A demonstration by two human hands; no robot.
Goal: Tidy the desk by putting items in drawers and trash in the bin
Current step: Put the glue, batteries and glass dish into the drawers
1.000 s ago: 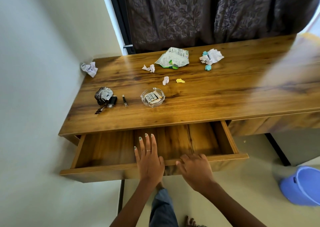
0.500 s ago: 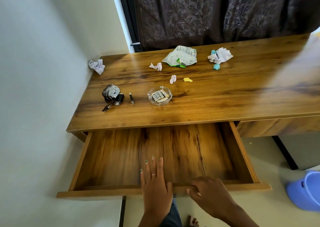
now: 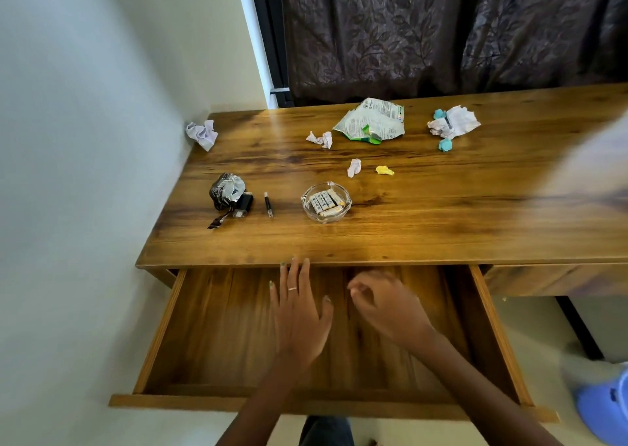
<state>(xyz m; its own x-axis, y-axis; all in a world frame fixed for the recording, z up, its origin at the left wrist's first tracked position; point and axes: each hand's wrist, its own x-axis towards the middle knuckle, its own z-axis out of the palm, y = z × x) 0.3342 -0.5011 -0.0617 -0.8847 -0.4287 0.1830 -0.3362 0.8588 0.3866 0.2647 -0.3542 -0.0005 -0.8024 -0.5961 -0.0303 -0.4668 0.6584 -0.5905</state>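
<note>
Wooden desk (image 3: pixel 441 228) with a glossy, streaky grain, pushed into the corner where a plain pale wall (image 3: pixel 85 139) meets a dark curtain (image 3: pixel 441 31) with a leafy pattern. The tabletop has junk scattered all over it.

Going left to right: a crumpled white paper ball (image 3: pixel 202 134) sits right at the back left corner, touching the wall. Nearer the front left there's a scrunched silver foil wrapper (image 3: pixel 225 189), a black charger plug (image 3: pixel 244 203) just beside it, then a small black stick-shaped thing (image 3: pixel 268 204) — too small to say what it is. A round clear glass ashtray (image 3: pixel 326 202) holds a few white batteries (image 3: pixel 325 202) lying side by side. Behind it are small wads: a white one (image 3: pixel 320 138), another white one (image 3: pixel 353 167), a yellow one (image 3: pixel 384 170). A flattened white-and-green snack packet (image 3: pixel 372 119) lies near the back edge, and further right a crumpled white paper (image 3: pixel 453 122) with two teal scraps (image 3: pixel 444 145) next to it.

The drawer (image 3: pixel 159 330) under the front edge is pulled way out, bare wood inside. The left hand (image 3: pixel 299 313) hovers over it, fingers straight and spread — ring on one finger, green nail polish — holding nothing. The right hand (image 3: pixel 384 306) is beside it, fingers loosely curled, also holding nothing.

A blue plastic bin (image 3: pixel 605 408) is on the floor at the far right, partly cut off.
</note>
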